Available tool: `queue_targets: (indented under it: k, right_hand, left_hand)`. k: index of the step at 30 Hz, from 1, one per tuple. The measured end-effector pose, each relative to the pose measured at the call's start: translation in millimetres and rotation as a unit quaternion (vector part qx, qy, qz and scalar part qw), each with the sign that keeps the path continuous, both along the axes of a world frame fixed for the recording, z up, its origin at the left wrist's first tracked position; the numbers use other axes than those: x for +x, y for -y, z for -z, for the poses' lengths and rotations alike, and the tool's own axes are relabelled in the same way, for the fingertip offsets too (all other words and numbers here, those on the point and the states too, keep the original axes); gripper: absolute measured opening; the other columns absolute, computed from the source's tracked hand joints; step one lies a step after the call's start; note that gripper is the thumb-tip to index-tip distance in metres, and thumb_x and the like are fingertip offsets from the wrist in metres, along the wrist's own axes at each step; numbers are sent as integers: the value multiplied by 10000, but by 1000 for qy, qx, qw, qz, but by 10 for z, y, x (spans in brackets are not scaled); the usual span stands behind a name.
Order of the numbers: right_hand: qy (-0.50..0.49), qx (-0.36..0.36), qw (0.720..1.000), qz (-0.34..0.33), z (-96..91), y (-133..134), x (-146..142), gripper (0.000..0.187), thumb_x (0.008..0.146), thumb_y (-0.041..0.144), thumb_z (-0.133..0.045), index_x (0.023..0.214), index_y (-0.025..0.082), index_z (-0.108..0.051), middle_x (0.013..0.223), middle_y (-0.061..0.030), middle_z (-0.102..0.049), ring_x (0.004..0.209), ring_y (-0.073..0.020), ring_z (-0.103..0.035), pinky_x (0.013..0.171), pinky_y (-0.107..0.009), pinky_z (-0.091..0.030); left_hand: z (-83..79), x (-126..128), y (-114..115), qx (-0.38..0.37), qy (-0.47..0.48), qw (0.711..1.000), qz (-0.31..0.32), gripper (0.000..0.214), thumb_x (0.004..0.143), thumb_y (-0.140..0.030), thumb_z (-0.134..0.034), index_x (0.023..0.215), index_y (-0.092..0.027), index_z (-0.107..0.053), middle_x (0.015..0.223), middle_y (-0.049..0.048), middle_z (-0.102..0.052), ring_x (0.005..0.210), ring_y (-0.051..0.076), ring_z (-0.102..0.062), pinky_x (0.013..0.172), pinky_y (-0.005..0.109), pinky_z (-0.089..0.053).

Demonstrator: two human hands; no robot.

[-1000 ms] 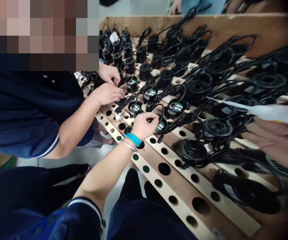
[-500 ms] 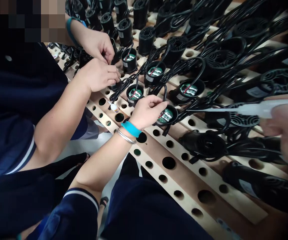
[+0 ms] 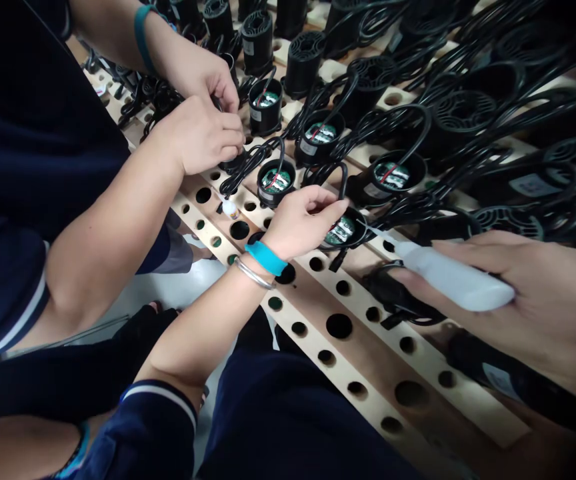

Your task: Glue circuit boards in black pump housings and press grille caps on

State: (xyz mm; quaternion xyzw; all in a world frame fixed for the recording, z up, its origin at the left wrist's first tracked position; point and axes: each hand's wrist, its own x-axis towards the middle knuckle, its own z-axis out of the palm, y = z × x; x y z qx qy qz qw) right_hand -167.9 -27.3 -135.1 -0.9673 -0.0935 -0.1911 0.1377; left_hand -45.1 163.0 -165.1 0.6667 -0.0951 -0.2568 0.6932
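My left hand, wearing a teal wristband and a silver bangle, pinches a black cable above a round black housing. Inside that housing a green circuit board shows white patches; my fingers hide part of it. Held in my right hand is a white squeeze bottle, tilted with its long thin nozzle pointing left. The nozzle's tip is at the housing's right rim; whether it touches is unclear. Another open housing with a board and wires stands just beyond my left hand.
At left a co-worker's two hands work at another black housing. A small bottle with a white top lies on the wooden rack, which has rows of round holes. Several housings with grille tops and tangled black cables fill the far side.
My right hand has moved left with the squeeze bottle, now tilted, bringing its nozzle to the housing. My left hand keeps its pinch on the cable. The view has shifted slightly.
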Motion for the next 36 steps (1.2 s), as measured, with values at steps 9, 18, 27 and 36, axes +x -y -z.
queue_targets:
  k: [9,18,27,36]
  right_hand:
    - [181,-42,968,-169,-61,-130,142,239,804,296,-736,844,175,-534,629,4,-548,548,-106,-516,527,-261,-456]
    - [161,-32,970,-181,-115,-185,134,203,832,254,-699,871,217,-504,620,18,-558,534,-109,-477,473,-254,-423]
    - [183,-28,965,-186,-142,-206,134,247,766,196,-755,887,155,-543,619,-1,-561,531,-106,-456,477,-268,-436]
    - [187,-47,960,-203,-90,-225,269,133,841,134,-626,863,200,-513,653,8,-573,576,-109,-535,503,-259,-439]
  left_hand:
    - [-11,-26,16,19,15,1000,-5,126,849,-196,-634,742,-165,-574,809,24,-662,860,154,-638,797,293,-481]
    - [-4,-40,20,6,3,1000,-20,133,834,-207,-666,736,-170,-585,815,21,-674,869,147,-640,812,272,-479]
    - [-49,-29,5,16,-10,1000,-19,126,850,-174,-636,739,-157,-579,755,2,-654,761,109,-604,728,232,-451]
    - [-76,-25,-22,6,-16,1000,-18,143,855,-185,-635,729,-153,-575,692,-24,-608,703,88,-557,697,222,-424]
